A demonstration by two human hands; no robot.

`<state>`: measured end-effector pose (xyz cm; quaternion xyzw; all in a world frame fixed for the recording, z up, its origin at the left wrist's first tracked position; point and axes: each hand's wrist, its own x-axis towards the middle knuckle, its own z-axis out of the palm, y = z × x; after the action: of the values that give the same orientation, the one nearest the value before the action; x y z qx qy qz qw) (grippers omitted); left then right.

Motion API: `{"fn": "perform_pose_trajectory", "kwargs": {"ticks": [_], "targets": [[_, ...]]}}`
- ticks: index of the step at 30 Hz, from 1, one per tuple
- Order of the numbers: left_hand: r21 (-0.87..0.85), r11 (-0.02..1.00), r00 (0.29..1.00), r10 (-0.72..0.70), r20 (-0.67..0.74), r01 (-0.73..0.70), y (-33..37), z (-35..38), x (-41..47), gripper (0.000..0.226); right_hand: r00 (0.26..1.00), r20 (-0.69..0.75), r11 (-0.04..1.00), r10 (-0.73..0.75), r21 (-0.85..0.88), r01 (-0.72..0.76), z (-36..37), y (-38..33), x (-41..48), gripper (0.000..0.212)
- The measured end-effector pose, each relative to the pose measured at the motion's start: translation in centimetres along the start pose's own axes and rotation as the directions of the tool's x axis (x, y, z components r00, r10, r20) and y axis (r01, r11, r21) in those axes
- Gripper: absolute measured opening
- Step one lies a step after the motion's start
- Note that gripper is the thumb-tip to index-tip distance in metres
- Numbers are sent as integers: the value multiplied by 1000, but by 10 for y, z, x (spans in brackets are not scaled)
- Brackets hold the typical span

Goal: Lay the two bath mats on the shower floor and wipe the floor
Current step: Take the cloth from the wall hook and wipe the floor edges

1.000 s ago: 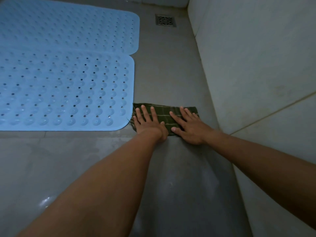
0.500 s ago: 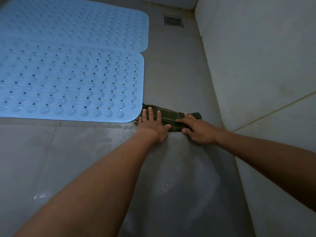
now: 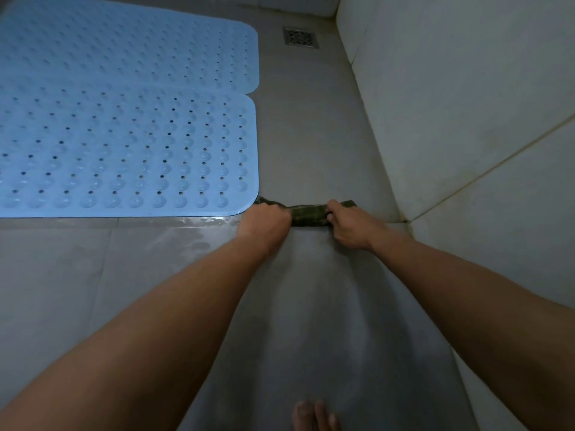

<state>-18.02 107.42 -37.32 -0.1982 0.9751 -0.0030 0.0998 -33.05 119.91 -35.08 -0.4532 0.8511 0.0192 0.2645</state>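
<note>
Two light blue bath mats lie flat side by side on the grey shower floor (image 3: 311, 135): the near mat (image 3: 124, 154) and the far mat (image 3: 130, 45), their long edges touching. A dark green cloth (image 3: 309, 214), bunched into a narrow strip, lies on the floor just right of the near mat's front right corner. My left hand (image 3: 264, 223) is closed on the cloth's left end. My right hand (image 3: 350, 227) is closed on its right end. Both arms reach forward from the bottom of the view.
A square metal drain (image 3: 300, 37) sits in the far floor near the corner. A pale tiled wall (image 3: 466, 104) rises along the right side, close to my right hand. Wet streaks shine on the floor near the mat's front edge (image 3: 199, 223). My toes (image 3: 314, 416) show at the bottom.
Both hands went from lying flat with spread fingers on the cloth to closing around its ends. The cloth has bunched from a flat rectangle into a narrow strip.
</note>
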Motion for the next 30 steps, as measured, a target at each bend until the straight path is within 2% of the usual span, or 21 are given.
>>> {"fn": "perform_pose_trajectory", "kwargs": {"ticks": [6, 11, 14, 17, 20, 24, 30], "targets": [[77, 995, 998, 65, 8, -66, -8, -8, -14, 30, 1000, -1, 1000, -3, -2, 3, 8, -10, -12, 21], [139, 988, 998, 65, -19, -62, -15, -10, -36, 31, 997, -67, 999, -35, -4, 35, 28, -23, -19, 17], [187, 982, 999, 30, -11, -28, -24, -9, -48, 28, 994, -76, 997, -80, -8, 80, 31, -37, -16, 21], [166, 986, 1000, -30, -7, 30, -36, -3, -61, 24, 988, -100, 990, -122, -79, 114, 34, -53, -10, 37], [124, 984, 992, -123, -30, 126, -42, 8, -70, 33, 987, -92, 981, -134, -152, 119, 35, -67, -6, 48], [85, 974, 977, -208, -37, 211, -49, 16, -73, 37, 984, -119, 986, -129, -117, 116, 37, -76, -5, 50], [36, 968, 969, -249, 7, 248, -61, 19, -88, 34, 975, -142, 982, -174, -102, 161, 38, -88, -9, 53]]}}
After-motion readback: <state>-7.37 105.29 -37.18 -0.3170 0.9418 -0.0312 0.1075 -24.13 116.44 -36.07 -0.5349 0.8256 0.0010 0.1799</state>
